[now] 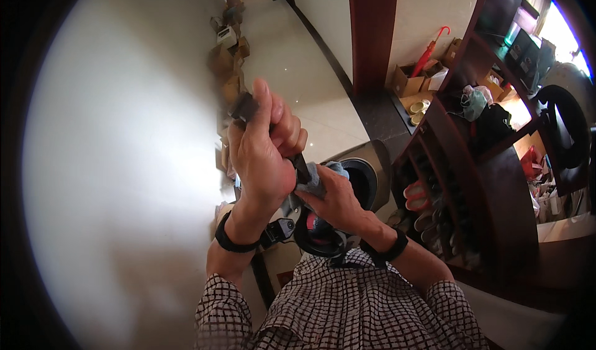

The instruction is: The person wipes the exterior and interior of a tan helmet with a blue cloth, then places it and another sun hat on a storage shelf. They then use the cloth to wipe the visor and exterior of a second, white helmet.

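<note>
My left hand (261,160) is wrapped around a dark slim bar (244,106), whose top end sticks out above my fingers. Its lower part (302,167) runs down between both hands. My right hand (338,202) presses a blue-grey cloth (315,179) against the bar just below my left hand. Under the hands, close to my chest, hangs a black ring-shaped part (320,243) with a grey and black fitting (282,226); how it joins the bar is hidden. Both wrists wear black bands.
A white wall (124,163) fills the left. Cardboard boxes (226,58) line its foot along a pale tiled floor. A grey round-topped bin (369,170) stands below my hands. At right are a dark wooden shoe rack (434,163), a red umbrella (428,52) and open boxes (406,80).
</note>
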`<state>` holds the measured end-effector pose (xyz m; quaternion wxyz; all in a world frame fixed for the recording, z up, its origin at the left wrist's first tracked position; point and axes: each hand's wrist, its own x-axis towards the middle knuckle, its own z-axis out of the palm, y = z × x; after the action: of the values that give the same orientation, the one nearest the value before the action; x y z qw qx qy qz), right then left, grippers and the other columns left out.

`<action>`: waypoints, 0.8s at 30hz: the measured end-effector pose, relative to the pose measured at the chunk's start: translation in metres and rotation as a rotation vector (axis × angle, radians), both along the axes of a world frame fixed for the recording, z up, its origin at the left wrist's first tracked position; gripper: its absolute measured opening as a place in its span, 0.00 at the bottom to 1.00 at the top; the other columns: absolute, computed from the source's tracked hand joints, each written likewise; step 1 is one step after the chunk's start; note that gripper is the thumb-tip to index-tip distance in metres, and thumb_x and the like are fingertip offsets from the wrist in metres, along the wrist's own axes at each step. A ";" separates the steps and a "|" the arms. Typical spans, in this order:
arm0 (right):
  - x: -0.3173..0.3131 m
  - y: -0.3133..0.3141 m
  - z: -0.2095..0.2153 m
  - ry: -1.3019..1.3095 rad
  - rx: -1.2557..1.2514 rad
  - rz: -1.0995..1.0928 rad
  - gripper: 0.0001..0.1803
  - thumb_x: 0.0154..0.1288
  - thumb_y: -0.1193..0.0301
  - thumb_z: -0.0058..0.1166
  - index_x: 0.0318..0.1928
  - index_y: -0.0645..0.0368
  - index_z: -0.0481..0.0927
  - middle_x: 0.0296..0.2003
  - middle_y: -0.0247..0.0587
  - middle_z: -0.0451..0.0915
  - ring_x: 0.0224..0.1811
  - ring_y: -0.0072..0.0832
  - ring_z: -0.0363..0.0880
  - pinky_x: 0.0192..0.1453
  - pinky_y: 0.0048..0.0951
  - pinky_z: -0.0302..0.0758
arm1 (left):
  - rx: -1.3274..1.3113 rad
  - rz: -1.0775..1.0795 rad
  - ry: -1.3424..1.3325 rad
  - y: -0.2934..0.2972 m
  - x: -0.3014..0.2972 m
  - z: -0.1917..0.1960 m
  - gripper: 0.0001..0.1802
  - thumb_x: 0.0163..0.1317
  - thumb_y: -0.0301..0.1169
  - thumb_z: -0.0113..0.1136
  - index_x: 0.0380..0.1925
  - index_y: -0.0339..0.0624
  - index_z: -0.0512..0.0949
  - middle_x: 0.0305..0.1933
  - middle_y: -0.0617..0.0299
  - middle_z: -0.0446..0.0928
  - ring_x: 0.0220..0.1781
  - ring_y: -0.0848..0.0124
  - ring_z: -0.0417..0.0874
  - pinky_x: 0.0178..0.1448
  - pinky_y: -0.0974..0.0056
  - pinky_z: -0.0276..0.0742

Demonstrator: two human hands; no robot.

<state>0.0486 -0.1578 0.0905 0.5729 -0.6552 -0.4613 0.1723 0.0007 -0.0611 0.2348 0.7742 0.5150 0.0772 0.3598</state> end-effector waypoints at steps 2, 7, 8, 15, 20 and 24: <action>0.005 -0.002 -0.008 0.011 0.018 -0.053 0.19 0.52 0.66 0.65 0.40 0.61 0.73 0.31 0.52 0.76 0.35 0.50 0.75 0.37 0.39 0.72 | -0.004 -0.023 -0.013 0.002 0.002 0.000 0.21 0.71 0.45 0.43 0.21 0.48 0.60 0.13 0.74 0.50 0.14 0.82 0.43 0.19 0.71 0.42; 0.024 -0.010 -0.021 0.142 -0.010 0.062 0.18 0.52 0.69 0.65 0.40 0.64 0.75 0.27 0.52 0.78 0.30 0.45 0.78 0.36 0.34 0.74 | 0.003 -0.041 0.025 0.001 0.009 0.003 0.20 0.71 0.45 0.44 0.21 0.48 0.60 0.13 0.74 0.49 0.14 0.82 0.42 0.19 0.71 0.41; 0.024 -0.011 -0.020 0.143 -0.010 0.049 0.18 0.52 0.69 0.65 0.40 0.64 0.75 0.27 0.52 0.78 0.30 0.45 0.78 0.36 0.34 0.74 | -0.001 -0.060 0.032 0.002 0.011 0.002 0.20 0.71 0.45 0.44 0.21 0.48 0.60 0.13 0.74 0.50 0.14 0.82 0.42 0.19 0.71 0.41; 0.031 -0.022 0.007 0.455 0.063 0.092 0.18 0.53 0.70 0.65 0.42 0.66 0.76 0.29 0.43 0.79 0.31 0.22 0.73 0.39 0.28 0.74 | -0.097 -0.200 0.027 -0.001 0.030 -0.002 0.20 0.71 0.45 0.42 0.22 0.48 0.60 0.14 0.74 0.48 0.15 0.82 0.42 0.18 0.71 0.41; 0.036 -0.020 0.038 0.454 0.172 -0.106 0.17 0.52 0.73 0.65 0.40 0.67 0.76 0.30 0.36 0.79 0.33 0.18 0.74 0.39 0.24 0.75 | -0.127 -0.268 0.034 -0.005 0.045 -0.008 0.20 0.71 0.45 0.42 0.22 0.48 0.60 0.14 0.74 0.48 0.14 0.81 0.42 0.18 0.71 0.41; 0.046 -0.034 0.023 0.647 0.622 -0.396 0.13 0.57 0.77 0.61 0.44 0.63 0.77 0.36 0.34 0.81 0.35 0.18 0.78 0.39 0.20 0.77 | -0.195 -0.158 -0.021 0.012 0.054 -0.008 0.20 0.71 0.44 0.43 0.21 0.48 0.61 0.14 0.74 0.48 0.15 0.81 0.42 0.19 0.71 0.41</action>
<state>0.0945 -0.1915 0.1137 0.8771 -0.4411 -0.1556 0.1091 0.0548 -0.0493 0.2268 0.8474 0.4379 0.0631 0.2937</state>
